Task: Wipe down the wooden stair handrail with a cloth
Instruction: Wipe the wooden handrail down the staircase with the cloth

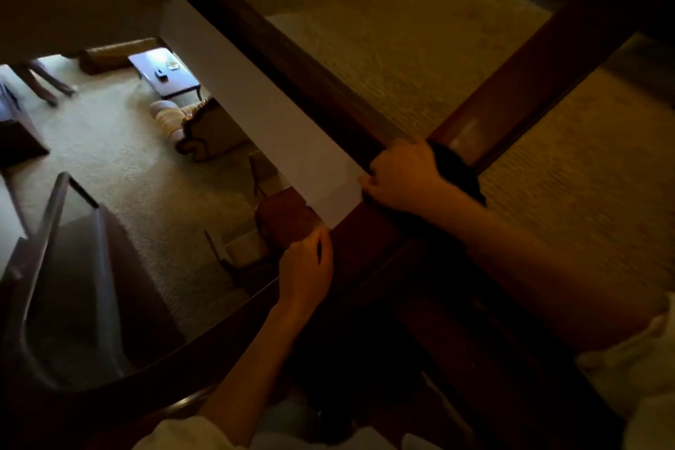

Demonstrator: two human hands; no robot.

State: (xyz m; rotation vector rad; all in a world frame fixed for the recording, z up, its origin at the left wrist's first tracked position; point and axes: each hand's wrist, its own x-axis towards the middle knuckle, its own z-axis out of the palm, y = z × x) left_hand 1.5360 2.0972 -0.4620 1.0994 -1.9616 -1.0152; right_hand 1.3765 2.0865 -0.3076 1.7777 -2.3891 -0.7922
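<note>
- My right hand [401, 175] curls over the top of the wooden handrail [310, 84], fingers wrapped down its far edge. This is just where a second rail [548, 58] meets it from the upper right.
- The cloth [456, 168] is dark and bunched under my right palm. It is pinned against the wood, and its loose part shows beside my wrist on the right side of the hand.
- My left hand [307, 267] sits lower on the same handrail, nearer my body and apart from the right hand. Its fingers curl round the rail's left edge; the light is dim there, so I cannot tell how tight the grip is.
- The handrail runs from the upper left down towards me, dark brown, with a pale sheen near the junction.
- A white wall panel [255, 95] runs along just below the rail's left side.
- Right of the rail lies beige carpet [401, 47].
- Down below on the left I see a lower room with a dark coffee table [168, 80], a carved armchair [204, 131] and someone's legs [47, 84].
- Another rail [47, 230] slants across the lower left.
- My white sleeve [643, 358] shows at the right edge.
</note>
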